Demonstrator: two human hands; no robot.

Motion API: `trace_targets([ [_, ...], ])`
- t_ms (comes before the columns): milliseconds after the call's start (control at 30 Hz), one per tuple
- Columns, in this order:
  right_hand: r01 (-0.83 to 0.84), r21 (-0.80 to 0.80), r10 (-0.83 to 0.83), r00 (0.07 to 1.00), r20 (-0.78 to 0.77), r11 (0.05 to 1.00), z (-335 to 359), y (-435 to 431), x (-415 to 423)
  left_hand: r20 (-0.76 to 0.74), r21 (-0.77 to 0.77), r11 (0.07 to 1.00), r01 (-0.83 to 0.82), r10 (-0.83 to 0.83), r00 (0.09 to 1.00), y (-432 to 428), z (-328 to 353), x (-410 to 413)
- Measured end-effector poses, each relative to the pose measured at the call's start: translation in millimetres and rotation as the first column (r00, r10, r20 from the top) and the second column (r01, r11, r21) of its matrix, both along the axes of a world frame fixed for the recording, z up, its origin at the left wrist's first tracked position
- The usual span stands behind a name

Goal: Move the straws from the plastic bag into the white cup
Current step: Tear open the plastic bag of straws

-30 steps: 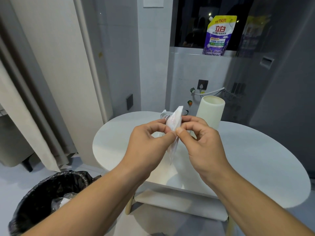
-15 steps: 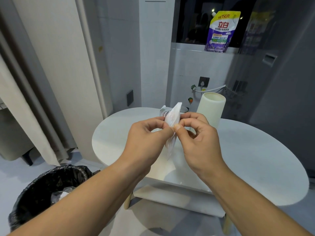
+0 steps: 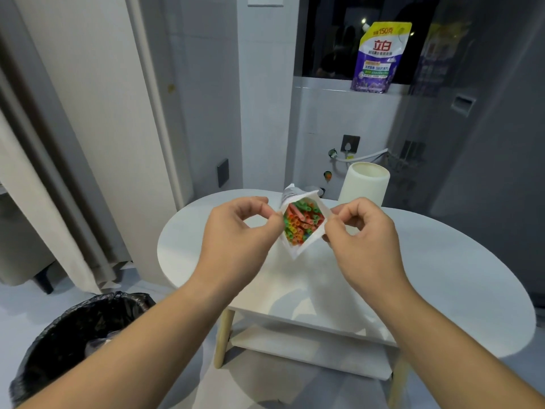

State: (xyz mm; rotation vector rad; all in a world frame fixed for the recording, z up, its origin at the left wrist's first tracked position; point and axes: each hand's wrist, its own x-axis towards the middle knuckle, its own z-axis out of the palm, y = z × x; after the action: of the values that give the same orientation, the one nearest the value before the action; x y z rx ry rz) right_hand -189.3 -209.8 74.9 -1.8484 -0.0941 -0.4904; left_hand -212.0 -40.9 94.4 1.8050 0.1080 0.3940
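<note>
Maybe thirty straws (image 3: 302, 221), one bag (image 3: 295, 251) between left hand (image 3: 244, 234), right hand (image 3: 365, 243).

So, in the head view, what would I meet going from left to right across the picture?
Black-lined bin → left hand → plastic bag with straws → right hand. The white cup overlaps the right hand, so I leave it out.

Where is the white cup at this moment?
In the head view, the white cup stands upright at the far edge of the table, right of centre, just behind the right hand and right of the plastic bag.
</note>
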Motion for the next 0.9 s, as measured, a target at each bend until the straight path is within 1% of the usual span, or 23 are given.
trace_targets([
  [100,-0.059,-0.009,0.058,0.998,-0.010,0.998,3,6,-7,0.020,0.024,0.999,0.030,-0.031,0.999,-5,-3,-3],
  [167,-0.110,-0.030,0.108,0.993,-0.045,0.994,6,10,-11,0.041,0.059,0.997,0.041,-0.043,0.998,-8,-5,-3],
  [300,-0.156,0.018,0.156,0.987,-0.046,0.988,5,10,-8,0.060,0.152,0.986,0.061,-0.071,0.996,-12,-9,-1],
  [367,-0.163,0.023,0.164,0.985,-0.043,0.986,4,8,-5,0.055,0.159,0.985,0.066,-0.076,0.996,-12,-10,0],
  [433,-0.177,0.074,0.180,0.983,-0.033,0.981,4,5,-3,0.054,0.090,0.992,0.093,-0.098,0.994,-12,-9,0],
  [500,-0.170,0.142,0.175,0.984,-0.026,0.975,4,1,-1,0.008,-0.060,0.992,0.107,-0.106,0.994,-11,-7,0],
  [533,-0.153,0.154,0.158,0.987,-0.020,0.976,4,-1,1,-0.065,-0.158,0.984,0.083,-0.094,0.993,-9,-6,2],
  [567,-0.134,0.163,0.139,0.990,-0.016,0.978,4,-4,2,-0.180,-0.267,0.963,0.039,-0.089,0.980,-6,-7,6],
  [600,-0.125,0.186,0.130,0.991,-0.013,0.975,4,-6,2,-0.313,-0.372,0.928,-0.010,-0.115,0.943,-3,-10,11],
  [633,-0.130,0.222,0.136,0.991,-0.010,0.966,4,-7,3,-0.421,-0.467,0.883,-0.044,-0.179,0.889,-1,-14,17],
  [667,-0.144,0.259,0.152,0.988,-0.011,0.955,4,-7,2,-0.480,-0.563,0.825,-0.052,-0.275,0.833,0,-20,20],
  [700,-0.163,0.289,0.174,0.985,-0.014,0.943,5,-6,1,-0.487,-0.662,0.748,-0.043,-0.385,0.784,-1,-25,23],
  [733,-0.182,0.314,0.198,0.980,-0.019,0.932,6,-6,0,-0.448,-0.755,0.655,-0.024,-0.489,0.748,-3,-30,25],
  [767,-0.203,0.341,0.223,0.974,-0.022,0.918,6,-5,-1,-0.379,-0.831,0.557,0.001,-0.566,0.732,-7,-33,26],
  [800,-0.218,0.373,0.246,0.969,-0.026,0.902,6,-6,-1,-0.294,-0.887,0.460,0.027,-0.609,0.737,-10,-36,27],
  [900,-0.244,0.499,0.313,0.948,-0.058,0.832,4,-10,-2,-0.011,-0.981,0.160,0.109,-0.608,0.794,-22,-33,29],
])
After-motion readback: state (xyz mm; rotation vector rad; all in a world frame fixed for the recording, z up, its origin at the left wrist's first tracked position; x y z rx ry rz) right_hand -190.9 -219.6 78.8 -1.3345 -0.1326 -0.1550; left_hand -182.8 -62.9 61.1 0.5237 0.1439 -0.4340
